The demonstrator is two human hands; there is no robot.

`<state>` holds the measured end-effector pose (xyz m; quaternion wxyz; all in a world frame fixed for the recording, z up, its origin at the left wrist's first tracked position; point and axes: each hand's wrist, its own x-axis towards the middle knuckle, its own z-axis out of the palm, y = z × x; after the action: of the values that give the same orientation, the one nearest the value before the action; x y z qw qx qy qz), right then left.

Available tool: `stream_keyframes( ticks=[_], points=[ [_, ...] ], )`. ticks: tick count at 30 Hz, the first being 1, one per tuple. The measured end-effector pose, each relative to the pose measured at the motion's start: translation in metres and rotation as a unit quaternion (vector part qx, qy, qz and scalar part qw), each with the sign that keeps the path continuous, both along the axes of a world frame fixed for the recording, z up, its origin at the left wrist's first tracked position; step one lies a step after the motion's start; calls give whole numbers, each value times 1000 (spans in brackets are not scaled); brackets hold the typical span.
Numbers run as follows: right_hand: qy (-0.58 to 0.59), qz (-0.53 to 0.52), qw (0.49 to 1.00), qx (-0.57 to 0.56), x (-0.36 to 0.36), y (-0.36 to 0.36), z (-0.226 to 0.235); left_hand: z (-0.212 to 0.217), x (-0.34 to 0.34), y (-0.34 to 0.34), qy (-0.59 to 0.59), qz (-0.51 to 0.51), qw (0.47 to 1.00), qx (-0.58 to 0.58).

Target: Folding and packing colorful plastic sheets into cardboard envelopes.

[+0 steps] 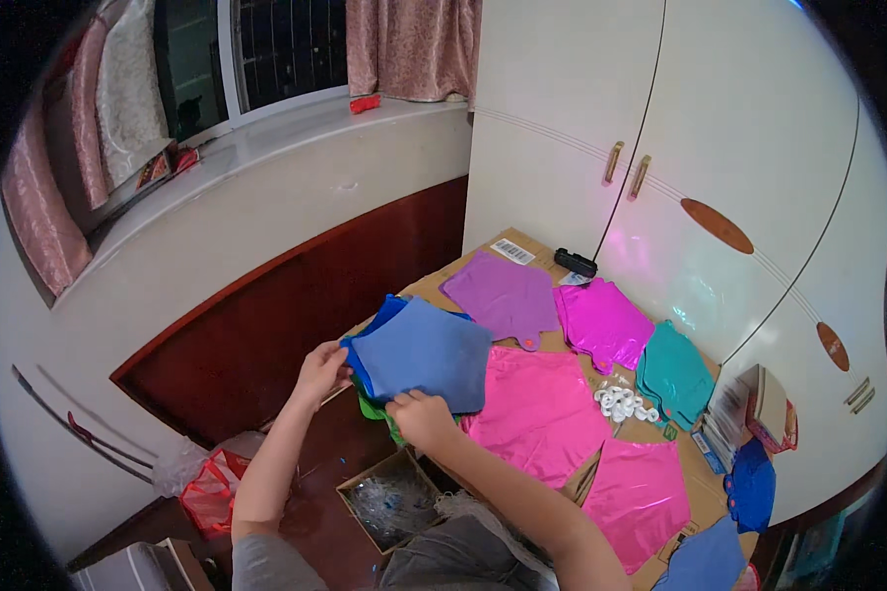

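A stack of flat foil pieces, shaped like uninflated star balloons, lies at the near left of the cardboard-covered table [583, 485]. On top is a greyish-blue foil balloon [424, 345]. Brighter blue foil balloons [389, 307] show beneath it, with a green one [372, 408] lowest. My left hand [322, 374] is closed at the stack's left corner, thumb and fingers pinching the blue edge there. With fingers curled, my right hand [422, 419] grips the near edge of the greyish-blue balloon. Exactly how many layers each hand holds is hidden.
Purple [503, 298], magenta [606, 323], teal [674, 374] and pink [537, 409] foil pieces cover the table. White rings [623, 404] lie among them. Books [767, 409] stand at the right. Below the table's near edge is an open box [389, 502] of clear plastic.
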<state>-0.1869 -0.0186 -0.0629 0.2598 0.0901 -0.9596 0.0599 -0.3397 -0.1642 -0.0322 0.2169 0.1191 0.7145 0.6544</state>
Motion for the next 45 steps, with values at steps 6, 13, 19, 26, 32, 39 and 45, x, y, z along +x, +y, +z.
stream_keyframes(
  ticks=[6,13,19,26,32,39,45],
  points=[
    [-38,-65,976,-204,-10,9,-4,-8,34,-28,373,-15,925,-75],
    [-70,-102,952,-279,-15,13,2,-9,51,-20,464,-159,868,-79],
    [-74,-92,949,-291,-12,16,5,-11,42,-14,504,-158,822,-214],
    [-45,-56,940,-335,-13,20,3,-23,7,-7,534,-72,747,-390],
    [-130,-46,894,-426,-15,42,1,-16,14,1,553,-76,689,-463],
    [42,-52,695,-716,-9,84,43,-13,6,3,514,-137,697,-481],
    [257,-86,585,-764,64,193,127,-8,7,12,488,-146,717,-475]
  ],
)
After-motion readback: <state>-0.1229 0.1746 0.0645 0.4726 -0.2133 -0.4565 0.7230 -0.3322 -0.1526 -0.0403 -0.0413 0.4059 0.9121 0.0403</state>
